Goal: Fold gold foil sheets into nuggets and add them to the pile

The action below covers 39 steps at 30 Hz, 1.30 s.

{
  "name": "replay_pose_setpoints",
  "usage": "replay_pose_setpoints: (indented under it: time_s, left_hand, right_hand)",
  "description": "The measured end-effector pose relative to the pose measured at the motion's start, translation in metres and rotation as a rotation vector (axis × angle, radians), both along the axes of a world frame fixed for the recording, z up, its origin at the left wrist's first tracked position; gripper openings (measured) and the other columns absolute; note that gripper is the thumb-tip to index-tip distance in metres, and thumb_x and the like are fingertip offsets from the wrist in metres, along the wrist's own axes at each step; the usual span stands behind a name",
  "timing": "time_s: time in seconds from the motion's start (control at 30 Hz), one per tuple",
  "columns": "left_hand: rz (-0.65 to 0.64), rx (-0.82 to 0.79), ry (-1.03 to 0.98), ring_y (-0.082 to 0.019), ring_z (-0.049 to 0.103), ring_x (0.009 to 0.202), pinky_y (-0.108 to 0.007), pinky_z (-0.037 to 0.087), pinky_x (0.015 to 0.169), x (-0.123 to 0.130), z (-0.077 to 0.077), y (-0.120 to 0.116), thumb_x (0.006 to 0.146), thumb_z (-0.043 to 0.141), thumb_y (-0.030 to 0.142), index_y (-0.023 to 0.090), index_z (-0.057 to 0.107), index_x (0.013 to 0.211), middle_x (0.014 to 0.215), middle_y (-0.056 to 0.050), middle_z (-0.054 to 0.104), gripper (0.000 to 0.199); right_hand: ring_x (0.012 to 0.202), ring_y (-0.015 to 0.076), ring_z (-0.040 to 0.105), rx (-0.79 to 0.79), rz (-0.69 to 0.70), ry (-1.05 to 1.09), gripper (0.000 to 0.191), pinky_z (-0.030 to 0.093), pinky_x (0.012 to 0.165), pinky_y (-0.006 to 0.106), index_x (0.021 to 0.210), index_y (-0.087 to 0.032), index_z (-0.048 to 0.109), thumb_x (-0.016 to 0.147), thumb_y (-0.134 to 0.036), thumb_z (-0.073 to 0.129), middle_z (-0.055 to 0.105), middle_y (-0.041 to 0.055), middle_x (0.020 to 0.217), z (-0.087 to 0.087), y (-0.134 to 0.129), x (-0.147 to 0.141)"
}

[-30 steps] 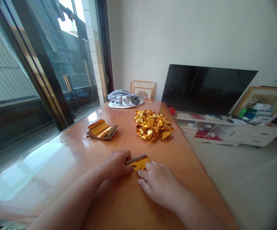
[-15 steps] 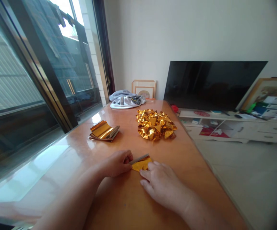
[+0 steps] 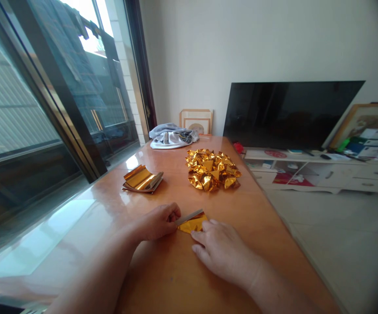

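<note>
A folded sheet of gold foil paper (image 3: 192, 225) lies on the wooden table between my hands, a grey strip of its backing showing along the far edge. My left hand (image 3: 162, 221) pinches the left corner with curled fingers. Stretched over the right side of the sheet, my right hand (image 3: 221, 246) has its fingertips resting on the foil and its thumb apart, on the tabletop. Farther back on the left is a stack of gold foil sheets (image 3: 141, 179), the top one curling up. A heap of folded gold foil pieces (image 3: 211, 170) sits to its right.
The wooden table (image 3: 172, 279) runs away from me, with a grey cloth bundle (image 3: 172, 136) at its far end. A glass sliding door (image 3: 77, 87) is on the left. Beyond the table's right edge stand a white cabinet (image 3: 339, 176) and a large black television (image 3: 290, 113).
My left hand has shifted very slightly left along the sheet's edge, its fingers still closed on the corner. My right hand stays almost in place; the stack and heap are unchanged.
</note>
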<state>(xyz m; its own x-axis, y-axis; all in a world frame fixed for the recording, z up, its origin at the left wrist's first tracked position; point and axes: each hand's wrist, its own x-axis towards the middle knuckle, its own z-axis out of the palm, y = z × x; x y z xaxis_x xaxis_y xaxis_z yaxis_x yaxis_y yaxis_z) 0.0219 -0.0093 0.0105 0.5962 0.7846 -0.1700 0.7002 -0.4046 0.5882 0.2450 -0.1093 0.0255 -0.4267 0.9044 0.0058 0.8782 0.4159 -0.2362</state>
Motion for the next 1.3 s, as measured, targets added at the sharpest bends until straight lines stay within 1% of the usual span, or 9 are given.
replay_pose_setpoints:
  time_s: [0.23, 0.5, 0.63, 0.73, 0.8, 0.93, 1.03, 1.13, 1.3]
  left_hand:
    - [0.014, 0.018, -0.039, -0.015, 0.056, 0.073, -0.024, 0.040, 0.061, -0.001, 0.002, -0.003, 0.076, 0.052, 0.018, 0.020, 0.056, 0.098, 0.086, 0.001, 0.063, 0.022]
    - [0.010, 0.034, -0.058, -0.015, 0.054, 0.072, -0.025, 0.038, 0.060, 0.001, -0.007, -0.003, 0.085, 0.059, 0.037, 0.020, 0.059, 0.092, 0.082, 0.001, 0.061, 0.019]
    - [-0.009, 0.110, -0.061, -0.015, 0.053, 0.072, -0.025, 0.037, 0.062, 0.003, -0.011, -0.005, 0.087, 0.056, 0.035, 0.019, 0.061, 0.087, 0.082, 0.001, 0.061, 0.016]
    - [-0.017, 0.121, -0.075, -0.016, 0.053, 0.073, -0.026, 0.038, 0.064, 0.003, -0.009, -0.006, 0.087, 0.056, 0.032, 0.019, 0.062, 0.087, 0.084, 0.000, 0.061, 0.015]
    - [-0.021, 0.130, -0.079, -0.016, 0.053, 0.075, -0.026, 0.038, 0.065, 0.004, -0.006, -0.007, 0.087, 0.056, 0.032, 0.019, 0.062, 0.087, 0.084, -0.001, 0.061, 0.014]
    - [-0.023, 0.130, -0.111, -0.017, 0.054, 0.076, -0.027, 0.040, 0.067, 0.004, -0.001, -0.009, 0.088, 0.055, 0.033, 0.019, 0.061, 0.087, 0.086, -0.001, 0.062, 0.016]
    - [-0.012, 0.121, -0.131, -0.016, 0.054, 0.074, -0.026, 0.039, 0.065, 0.003, 0.002, -0.010, 0.091, 0.052, 0.035, 0.019, 0.059, 0.087, 0.083, -0.001, 0.062, 0.018]
    - [-0.009, 0.127, -0.135, -0.015, 0.053, 0.072, -0.025, 0.037, 0.063, 0.003, 0.002, -0.011, 0.092, 0.051, 0.035, 0.020, 0.058, 0.088, 0.081, 0.001, 0.062, 0.017]
    - [0.010, 0.157, -0.174, -0.016, 0.055, 0.076, -0.026, 0.042, 0.067, 0.005, -0.005, -0.010, 0.089, 0.054, 0.028, 0.021, 0.059, 0.094, 0.086, 0.000, 0.064, 0.010]
  right_hand:
    - [0.094, 0.0244, 0.060, 0.007, 0.001, 0.004, 0.029, 0.044, 0.080, 0.034, 0.106, -0.026, 0.076, 0.096, -0.041, 0.052, 0.068, 0.0077, 0.097, 0.000, 0.000, 0.001]
    - [0.096, 0.0224, 0.063, -0.039, -0.015, 0.076, 0.027, 0.045, 0.083, 0.031, 0.108, -0.028, 0.077, 0.095, -0.036, 0.055, 0.071, 0.0061, 0.099, 0.000, 0.003, 0.002]
    - [0.087, 0.0183, 0.064, -0.052, -0.022, 0.132, 0.025, 0.044, 0.077, 0.028, 0.094, -0.025, 0.077, 0.096, -0.035, 0.054, 0.070, 0.0038, 0.093, -0.001, 0.010, 0.005]
    - [0.084, 0.0163, 0.062, 0.018, -0.120, 0.213, 0.023, 0.044, 0.074, 0.026, 0.089, -0.023, 0.073, 0.096, -0.034, 0.054, 0.068, 0.0024, 0.092, -0.005, 0.019, 0.008]
    - [0.095, 0.0184, 0.061, 0.105, -0.186, 0.282, 0.018, 0.046, 0.082, 0.028, 0.102, -0.024, 0.071, 0.093, -0.034, 0.059, 0.067, 0.0033, 0.101, -0.009, 0.025, 0.010]
    - [0.122, 0.0235, 0.054, 0.163, -0.192, 0.367, 0.052, 0.042, 0.105, 0.037, 0.136, -0.023, 0.057, 0.086, -0.034, 0.068, 0.061, 0.0085, 0.128, -0.019, 0.035, 0.015]
    - [0.131, 0.0239, 0.049, 0.129, -0.193, 0.419, 0.060, 0.038, 0.112, 0.039, 0.144, -0.021, 0.051, 0.086, -0.032, 0.065, 0.056, 0.0100, 0.139, -0.024, 0.038, 0.016]
    - [0.120, 0.0223, 0.057, 0.067, -0.215, 0.487, 0.055, 0.044, 0.104, 0.037, 0.141, -0.022, 0.054, 0.087, -0.029, 0.062, 0.063, 0.0086, 0.130, -0.028, 0.039, 0.016]
    - [0.080, 0.0165, 0.064, -0.072, -0.238, 0.505, 0.038, 0.047, 0.072, 0.027, 0.124, -0.023, 0.063, 0.086, -0.022, 0.058, 0.069, 0.0009, 0.089, -0.035, 0.038, 0.014]
